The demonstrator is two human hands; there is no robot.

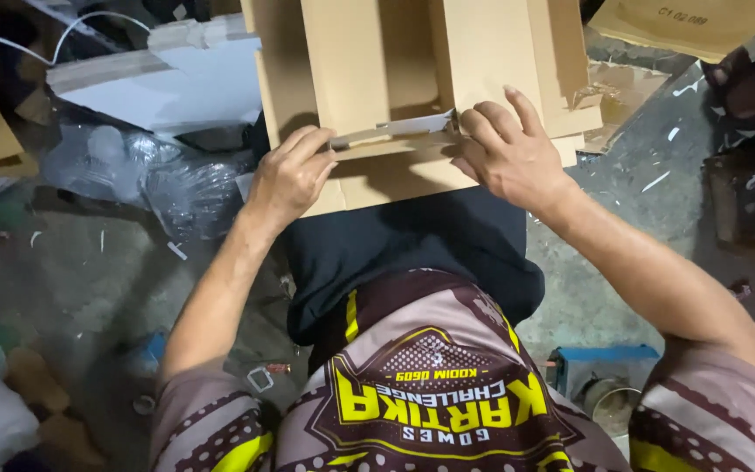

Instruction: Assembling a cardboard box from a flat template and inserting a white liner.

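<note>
Both hands pinch a narrow grey-white strip point(395, 129) at its ends: left hand point(292, 175) closed on the left end, right hand point(507, 150) on the right. Strip lies across the flat brown cardboard box point(369, 87) on the person's lap, long axis left-right, slightly raised rightward. Crumpled clear plastic point(176, 188) sits to the left.

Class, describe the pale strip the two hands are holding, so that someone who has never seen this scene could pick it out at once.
Start from the big folded cardboard sheet lying across the person's lap. Along its lower fold, between the left hand and the right hand, runs a thin strip. It alone is greyish-white and narrow; all the cardboard around it is broad and brown.
</note>
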